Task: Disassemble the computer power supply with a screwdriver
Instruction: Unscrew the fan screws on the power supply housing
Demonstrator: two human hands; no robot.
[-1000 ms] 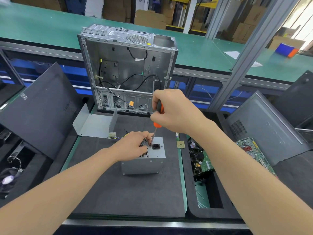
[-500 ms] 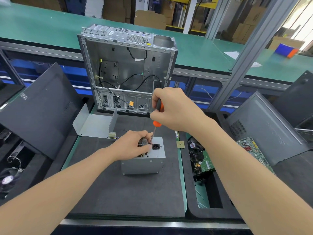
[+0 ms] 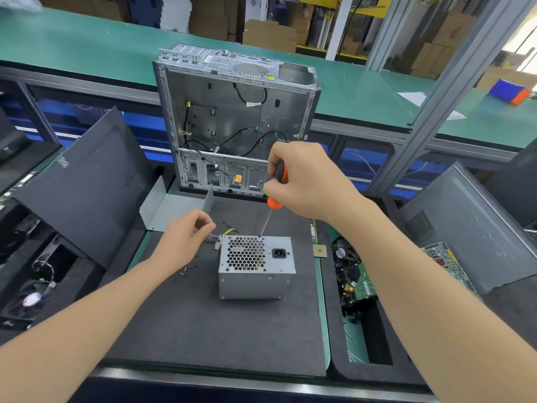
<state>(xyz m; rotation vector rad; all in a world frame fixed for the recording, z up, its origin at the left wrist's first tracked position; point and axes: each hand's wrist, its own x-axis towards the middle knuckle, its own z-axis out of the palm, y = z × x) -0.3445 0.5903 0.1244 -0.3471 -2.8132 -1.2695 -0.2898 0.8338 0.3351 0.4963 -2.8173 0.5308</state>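
Lifted off the power supply [image 3: 255, 269], the left hand [image 3: 186, 239] now hovers just left of it, fingertips drawn together but blurred, so I cannot tell whether they pinch anything. The right hand [image 3: 308, 178] grips the screwdriver [image 3: 274, 203], its tip at the supply's far top edge. The supply stands mid-mat [image 3: 203, 330], with bare mat before its near side.
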